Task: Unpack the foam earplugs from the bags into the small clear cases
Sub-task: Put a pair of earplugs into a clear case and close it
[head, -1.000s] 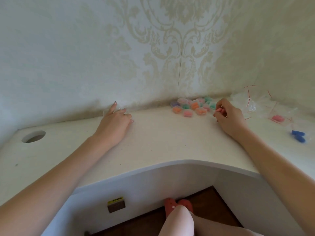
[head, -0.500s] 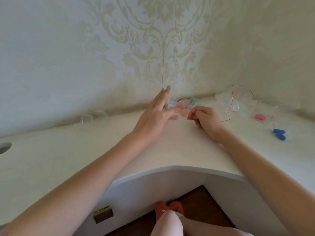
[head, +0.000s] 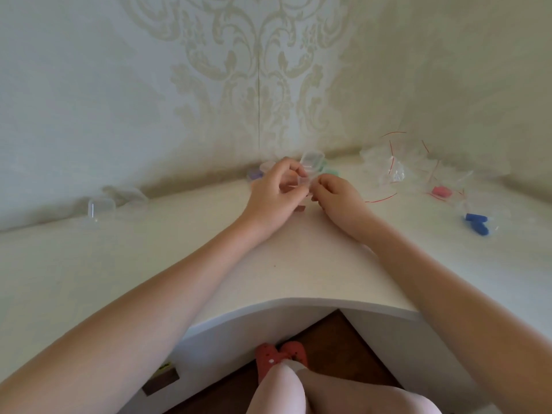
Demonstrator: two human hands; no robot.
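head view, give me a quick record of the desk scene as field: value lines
left hand: fingers curled on a small clear case, held over the desk
right hand: fingers curled at the case's near edge; what it pinches is hidden
filled cases: cluster by the wall corner, behind the hands
spare case: clear, on the desk at left, apart from the hands
bags: clear with red strips, heaped at right
pink earplug: lying among the bags
blue earplugs: at far right

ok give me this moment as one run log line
step: filling case | left hand: holds open clear case | right hand: pinched at case, earplug hidden | blue earplugs: bagged, far right
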